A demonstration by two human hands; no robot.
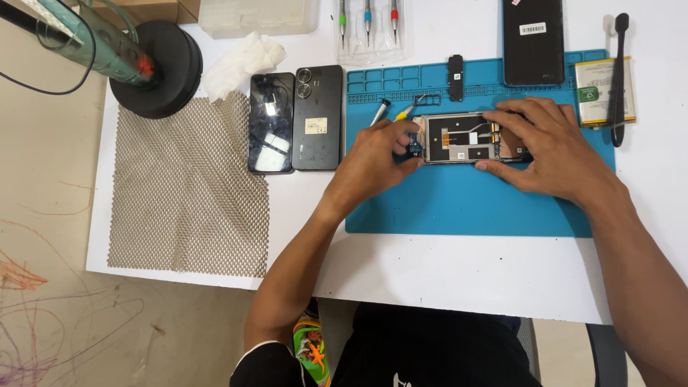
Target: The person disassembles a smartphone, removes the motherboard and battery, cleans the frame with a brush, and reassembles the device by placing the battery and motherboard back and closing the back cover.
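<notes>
An opened phone frame (459, 137) with exposed boards lies on the blue repair mat (466, 204). My right hand (552, 147) grips its right end, fingers over the top edge and thumb along the bottom. My left hand (373, 161) pinches at the frame's left end, where a small blue circuit part (414, 148) shows between the fingertips. A screwdriver (379, 112) and tweezers (410, 109) lie on the mat just above my left hand.
Two dark phones (294, 118) lie left of the mat, next to a brown mesh pad (186, 186) and a crumpled tissue (240, 61). A phone back cover (532, 39), a battery (598, 89), a black brush (618, 75) and a screwdriver set (368, 25) sit along the far side.
</notes>
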